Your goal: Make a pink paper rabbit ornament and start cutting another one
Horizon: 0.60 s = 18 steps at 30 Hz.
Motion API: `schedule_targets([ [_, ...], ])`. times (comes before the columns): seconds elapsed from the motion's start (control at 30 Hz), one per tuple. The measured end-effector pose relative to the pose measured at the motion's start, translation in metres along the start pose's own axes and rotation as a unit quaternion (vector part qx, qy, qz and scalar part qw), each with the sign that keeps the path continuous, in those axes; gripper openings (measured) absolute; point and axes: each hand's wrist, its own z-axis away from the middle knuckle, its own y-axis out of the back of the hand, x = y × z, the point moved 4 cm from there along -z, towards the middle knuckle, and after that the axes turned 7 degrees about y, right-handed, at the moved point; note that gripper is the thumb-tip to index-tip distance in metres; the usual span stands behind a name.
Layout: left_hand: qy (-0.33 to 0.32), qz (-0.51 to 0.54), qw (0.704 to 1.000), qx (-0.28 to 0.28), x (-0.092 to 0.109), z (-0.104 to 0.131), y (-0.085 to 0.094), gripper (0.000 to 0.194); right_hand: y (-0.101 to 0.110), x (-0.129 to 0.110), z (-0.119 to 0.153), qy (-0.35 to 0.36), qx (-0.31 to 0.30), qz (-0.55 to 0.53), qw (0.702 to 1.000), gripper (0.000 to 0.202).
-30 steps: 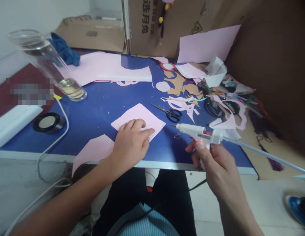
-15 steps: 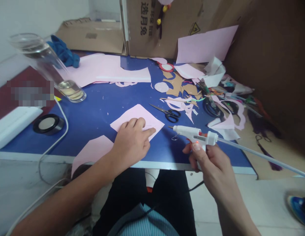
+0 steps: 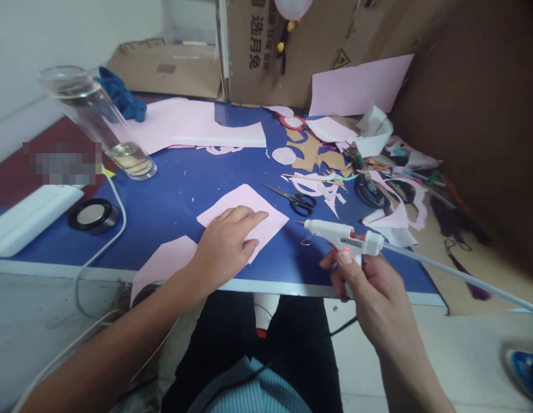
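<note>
My left hand lies with fingers stretched out on a square of pink paper, which rests corner-up near the table's front edge. In my right hand is a white hot glue gun, its red light lit and its nozzle pointing left, just off the paper's right corner. A long clear glue stick runs out of its back. Beyond the paper lie small scissors with black handles. Another cut piece of pink paper pokes out past my left wrist.
On the left stand a tall glass of water, a roll of tape and a white power strip with a cable. Paper scraps and larger scissors clutter the right side. Cardboard walls the back.
My left hand has shifted slightly left on the pink paper, its fingers flattening out and baring more of the sheet. My right hand keeps the glue gun in nearly the same place.
</note>
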Motion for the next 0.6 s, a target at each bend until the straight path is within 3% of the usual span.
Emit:
schedule_targets([
  [0.13,0.030,0.056,0.998,0.020,-0.005,0.004,0.008,0.056,-0.018,-0.001,-0.006,-0.035,0.005,-0.075,0.997,0.045],
  [0.27,0.079,0.030,0.995,0.061,-0.023,0.008,0.021,0.051,-0.053,-0.010,-0.018,-0.018,-0.039,-0.204,0.978,0.042],
  [0.4,0.096,-0.004,0.993,0.069,-0.042,0.013,0.029,0.053,-0.082,-0.019,-0.030,-0.021,-0.100,-0.215,0.971,0.042],
  [0.5,0.094,-0.022,0.994,0.049,-0.051,0.018,0.028,0.057,-0.086,-0.019,-0.035,-0.006,-0.106,-0.196,0.975,0.042],
  [0.6,0.076,-0.033,0.996,0.031,-0.055,0.024,0.025,0.060,-0.076,-0.013,-0.036,0.010,-0.061,-0.214,0.975,0.046],
])
